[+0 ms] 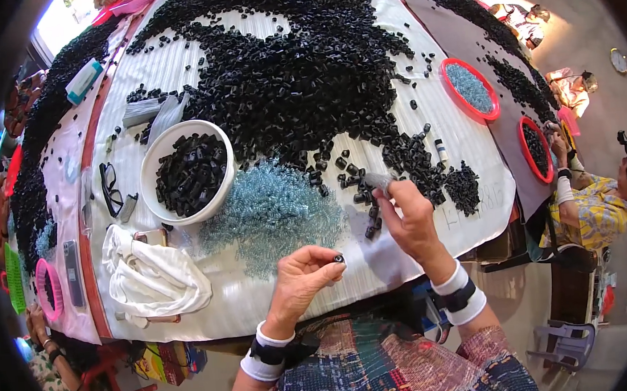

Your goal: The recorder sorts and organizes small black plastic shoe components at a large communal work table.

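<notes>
My left hand (301, 285) is near the table's front edge, pinching a small black cylindrical plastic part (339, 259) between thumb and fingertips. Up and to the right, my right hand (413, 221) is closed on a pale grey, translucent bundle (379, 181) whose exact kind I cannot make out. Several loose black parts (374, 224) lie just beside the right hand's fingers. Beyond the left hand spreads a heap of small clear bluish pieces (271, 213). A white bowl (150, 196) full of black parts stands at that heap's left. Both wrists wear white bands with black straps.
A large mound of black parts (298, 73) covers the table's middle and far side. At left lie a white cloth (152, 276), eyeglasses (111, 189) and grey bundles (144, 111). Red-rimmed baskets (494, 103) stand at right. Other people (591, 209) sit at neighbouring tables.
</notes>
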`<state>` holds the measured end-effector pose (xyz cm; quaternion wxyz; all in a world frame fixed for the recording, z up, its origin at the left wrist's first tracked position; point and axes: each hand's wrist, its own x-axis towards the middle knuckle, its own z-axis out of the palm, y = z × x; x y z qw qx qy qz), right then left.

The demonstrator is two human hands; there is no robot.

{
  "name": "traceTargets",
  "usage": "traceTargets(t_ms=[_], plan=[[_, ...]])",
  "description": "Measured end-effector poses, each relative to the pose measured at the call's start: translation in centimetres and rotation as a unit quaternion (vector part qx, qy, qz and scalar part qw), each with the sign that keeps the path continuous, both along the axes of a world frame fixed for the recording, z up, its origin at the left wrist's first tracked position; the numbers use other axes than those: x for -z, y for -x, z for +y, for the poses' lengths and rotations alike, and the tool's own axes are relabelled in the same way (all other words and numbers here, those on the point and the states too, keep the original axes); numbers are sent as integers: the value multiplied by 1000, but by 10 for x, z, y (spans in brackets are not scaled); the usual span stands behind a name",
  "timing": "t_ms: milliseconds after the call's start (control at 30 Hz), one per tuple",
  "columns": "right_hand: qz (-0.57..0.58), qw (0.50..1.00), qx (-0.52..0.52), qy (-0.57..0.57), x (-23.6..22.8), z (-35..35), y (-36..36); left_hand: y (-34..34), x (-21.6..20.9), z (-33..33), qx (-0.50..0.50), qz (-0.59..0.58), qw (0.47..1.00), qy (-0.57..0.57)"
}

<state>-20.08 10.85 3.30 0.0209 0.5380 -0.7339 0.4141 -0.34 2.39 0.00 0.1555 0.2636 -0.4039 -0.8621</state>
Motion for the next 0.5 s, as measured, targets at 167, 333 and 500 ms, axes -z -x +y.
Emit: traceTargets(t_ms=[167,333,500], plan=[[113,990,-52,-66,5,-32,11,-3,4,-2,12,9,1000,-10],[125,987,-61,-78,13,-49,11,-5,11,-3,23,39,999,-19],[185,972,-61,-130,16,-54,10,-6,8,-6,32,37,998,-25]])
